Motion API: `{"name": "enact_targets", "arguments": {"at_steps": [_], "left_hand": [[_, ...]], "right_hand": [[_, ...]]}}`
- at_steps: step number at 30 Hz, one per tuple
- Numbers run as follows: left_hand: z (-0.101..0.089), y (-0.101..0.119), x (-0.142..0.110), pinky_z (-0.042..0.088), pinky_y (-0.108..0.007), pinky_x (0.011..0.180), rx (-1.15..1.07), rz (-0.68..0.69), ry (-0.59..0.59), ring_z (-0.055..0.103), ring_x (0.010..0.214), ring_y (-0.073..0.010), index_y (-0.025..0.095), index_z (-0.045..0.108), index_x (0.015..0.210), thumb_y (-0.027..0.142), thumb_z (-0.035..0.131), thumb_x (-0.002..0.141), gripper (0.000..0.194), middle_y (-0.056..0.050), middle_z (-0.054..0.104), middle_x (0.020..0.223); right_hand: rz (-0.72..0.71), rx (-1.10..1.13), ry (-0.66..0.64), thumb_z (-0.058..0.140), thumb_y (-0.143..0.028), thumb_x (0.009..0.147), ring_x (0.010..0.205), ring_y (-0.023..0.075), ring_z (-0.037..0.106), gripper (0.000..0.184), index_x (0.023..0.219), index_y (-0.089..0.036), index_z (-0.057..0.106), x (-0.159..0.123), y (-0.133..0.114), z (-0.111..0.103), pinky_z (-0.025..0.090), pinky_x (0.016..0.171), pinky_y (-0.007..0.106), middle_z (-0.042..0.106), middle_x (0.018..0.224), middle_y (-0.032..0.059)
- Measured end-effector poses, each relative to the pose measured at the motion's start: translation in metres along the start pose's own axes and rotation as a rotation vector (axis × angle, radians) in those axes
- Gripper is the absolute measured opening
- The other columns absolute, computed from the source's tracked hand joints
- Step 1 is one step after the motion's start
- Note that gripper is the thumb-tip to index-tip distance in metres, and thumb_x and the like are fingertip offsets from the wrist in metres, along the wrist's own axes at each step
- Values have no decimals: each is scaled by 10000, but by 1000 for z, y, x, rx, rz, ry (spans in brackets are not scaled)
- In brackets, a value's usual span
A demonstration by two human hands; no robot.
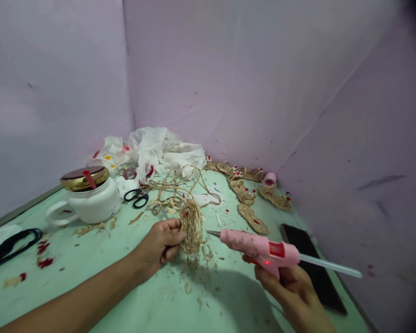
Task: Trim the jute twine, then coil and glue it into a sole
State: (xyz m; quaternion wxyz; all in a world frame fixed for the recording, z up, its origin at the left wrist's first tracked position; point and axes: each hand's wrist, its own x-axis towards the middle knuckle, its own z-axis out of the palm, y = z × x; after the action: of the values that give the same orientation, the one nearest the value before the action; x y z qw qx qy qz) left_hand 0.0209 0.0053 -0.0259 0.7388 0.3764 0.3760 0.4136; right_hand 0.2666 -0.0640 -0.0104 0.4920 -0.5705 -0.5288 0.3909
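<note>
My left hand [164, 243] pinches the left edge of a coiled straw-braid oval [191, 226], held upright above the table. A small red spot shows near the oval's top. In my right hand [287, 289] is a pink hot glue gun [253, 245], its red light lit and a clear glue stick [329, 265] poking out of the back. The metal nozzle points left and stops just short of the oval's right edge. Behind the oval lies a loose tangle of braided straw cord [175, 187].
Black-handled scissors [137, 196] and a white lidded mug [97, 201] stand left of the cord. White plastic bags [159, 148] lie along the wall. Several woven straw pieces [241, 189] sit back right, near a dark phone [315, 268]. Straw scraps litter the green table [142, 305].
</note>
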Motion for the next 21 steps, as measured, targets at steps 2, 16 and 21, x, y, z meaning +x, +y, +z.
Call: {"name": "enact_targets", "arguments": {"at_steps": [2,16,21], "left_hand": [[1,-1,0,93,-158,308,44,16,22,239,300,7,145,500,772,302,678,637,273,101,366,484],[1,56,-33,132,-217,412,1198,-61,41,277,413,-76,172,427,437,104,487,530,130,47,316,420],[-11,68,-46,229,-223,486,1403,578,645,384,485,-116,209,647,772,233,606,619,160,18,493,522]], "right_hand": [[-20,-61,-59,635,-381,695,892,269,610,273,901,-209,683,2,1,-4,472,801,382,689,941,103],[18,23,136,665,-409,646,718,230,636,219,756,-222,640,12,2,1,510,630,303,693,737,60],[28,37,72,656,-418,651,659,222,623,228,732,-206,671,10,6,4,495,568,282,664,646,52]]}}
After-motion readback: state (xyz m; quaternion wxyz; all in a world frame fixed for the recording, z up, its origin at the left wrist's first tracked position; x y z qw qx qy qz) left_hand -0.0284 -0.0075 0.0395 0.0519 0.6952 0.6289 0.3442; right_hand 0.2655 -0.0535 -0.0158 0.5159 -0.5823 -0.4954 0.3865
